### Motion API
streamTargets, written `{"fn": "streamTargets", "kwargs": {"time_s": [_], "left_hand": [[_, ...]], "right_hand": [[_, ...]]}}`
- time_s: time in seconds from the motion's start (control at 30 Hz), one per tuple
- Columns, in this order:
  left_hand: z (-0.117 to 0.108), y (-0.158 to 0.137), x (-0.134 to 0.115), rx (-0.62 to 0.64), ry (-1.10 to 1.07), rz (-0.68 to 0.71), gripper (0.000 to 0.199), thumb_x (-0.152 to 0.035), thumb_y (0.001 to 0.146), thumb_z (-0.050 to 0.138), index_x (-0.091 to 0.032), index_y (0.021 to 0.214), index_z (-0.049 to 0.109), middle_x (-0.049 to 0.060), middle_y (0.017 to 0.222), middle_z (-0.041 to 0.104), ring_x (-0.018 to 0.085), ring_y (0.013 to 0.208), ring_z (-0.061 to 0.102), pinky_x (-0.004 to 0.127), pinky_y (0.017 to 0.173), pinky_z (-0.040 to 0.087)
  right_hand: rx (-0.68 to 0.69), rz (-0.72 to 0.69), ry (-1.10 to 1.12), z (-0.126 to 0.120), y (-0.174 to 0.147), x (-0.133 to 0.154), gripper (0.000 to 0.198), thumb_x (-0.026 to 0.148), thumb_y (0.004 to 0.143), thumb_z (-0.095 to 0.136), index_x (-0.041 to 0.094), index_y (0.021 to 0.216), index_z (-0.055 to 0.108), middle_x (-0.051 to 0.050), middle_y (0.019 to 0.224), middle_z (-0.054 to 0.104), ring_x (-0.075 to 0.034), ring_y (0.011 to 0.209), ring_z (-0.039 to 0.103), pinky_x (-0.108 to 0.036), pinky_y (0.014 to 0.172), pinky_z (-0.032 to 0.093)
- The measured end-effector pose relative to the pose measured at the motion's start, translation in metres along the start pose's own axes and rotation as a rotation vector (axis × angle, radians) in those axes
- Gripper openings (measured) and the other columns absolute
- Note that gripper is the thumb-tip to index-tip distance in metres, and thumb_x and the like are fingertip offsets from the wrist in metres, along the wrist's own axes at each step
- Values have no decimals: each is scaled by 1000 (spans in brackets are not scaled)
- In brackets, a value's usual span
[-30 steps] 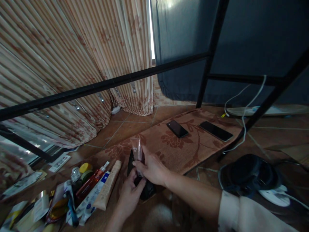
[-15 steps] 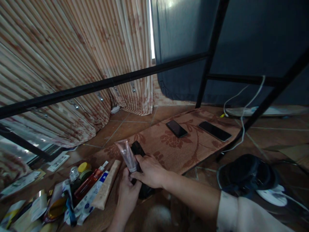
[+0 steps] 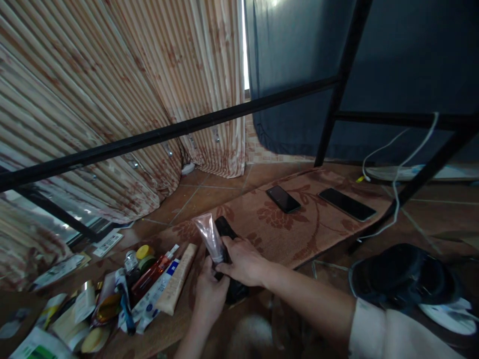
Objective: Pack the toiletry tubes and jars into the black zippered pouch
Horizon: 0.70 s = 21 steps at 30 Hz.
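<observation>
A clear pinkish squeeze tube [image 3: 209,234] stands tilted, its flat crimped end up and its lower end between my hands. My left hand [image 3: 210,289] is closed around that lower end, fingers partly hidden. My right hand [image 3: 245,262] comes from the right and grips the tube's side, thumb near the left thumb. Behind and under the hands lies a long black object [image 3: 226,228] whose kind I cannot make out. Left of my hands a beige tube [image 3: 177,279] lies beside a white and blue tube [image 3: 160,291] and a red bottle [image 3: 151,276].
More bottles, jars and a yellow-lidded jar [image 3: 144,252] crowd the left side. Two phones, one nearer [image 3: 283,199] and one farther right [image 3: 347,203], lie on the patterned mat [image 3: 258,234]. A black metal frame [image 3: 209,119] crosses ahead, with a white cable [image 3: 396,189] hanging right.
The view has swung a little left, so everything appears shifted right and more items show at lower left. Both hands keep nearly the same hold on the squeeze tube.
</observation>
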<state>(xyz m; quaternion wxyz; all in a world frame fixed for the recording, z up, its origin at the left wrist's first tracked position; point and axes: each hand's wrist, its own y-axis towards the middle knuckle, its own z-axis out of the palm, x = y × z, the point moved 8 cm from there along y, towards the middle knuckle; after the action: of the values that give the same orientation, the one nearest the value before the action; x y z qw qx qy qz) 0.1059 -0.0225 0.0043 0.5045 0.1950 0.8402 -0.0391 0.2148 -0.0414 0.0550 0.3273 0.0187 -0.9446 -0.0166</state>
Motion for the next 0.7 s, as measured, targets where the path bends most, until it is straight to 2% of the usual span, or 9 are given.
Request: {"fn": "streamTargets", "kwargs": {"time_s": [0.17, 0.3, 0.5, 0.7], "left_hand": [[-6, -3, -1, -59, 95, 10, 31, -27, 73, 58, -20, 103, 58, 4, 89, 68, 20, 84, 64, 32, 75, 50], [-13, -7, -10, -139, 145, 54, 35, -27, 74, 58, -21, 109, 57, 5, 95, 68, 21, 89, 64, 33, 78, 50], [-21, -18, -22, -194, 128, 134, 45, -31, 78, 59, -20, 121, 50, 8, 113, 62, 22, 104, 59, 36, 90, 47], [-38, -33, -24, -217, 145, 206, 45, -30, 80, 59, -20, 122, 48, 10, 120, 57, 23, 111, 54, 40, 98, 42]], "right_hand": [[5, 23, 23, 2, 1, -3, 53, 42, 73, 64, 16, 117, 49, -11, 98, 64, -27, 94, 59, -37, 81, 38], [21, 27, 102, 3, 0, -4, 59, 47, 70, 66, 15, 116, 48, -11, 100, 65, -28, 94, 60, -35, 78, 40], [-9, 6, 255, -1, -1, -1, 44, 42, 73, 67, 18, 106, 51, -5, 94, 65, -20, 87, 61, -28, 71, 40], [-21, 15, 220, -4, -4, 1, 36, 36, 74, 66, 18, 102, 52, -5, 90, 64, -19, 84, 59, -28, 70, 39]]}}
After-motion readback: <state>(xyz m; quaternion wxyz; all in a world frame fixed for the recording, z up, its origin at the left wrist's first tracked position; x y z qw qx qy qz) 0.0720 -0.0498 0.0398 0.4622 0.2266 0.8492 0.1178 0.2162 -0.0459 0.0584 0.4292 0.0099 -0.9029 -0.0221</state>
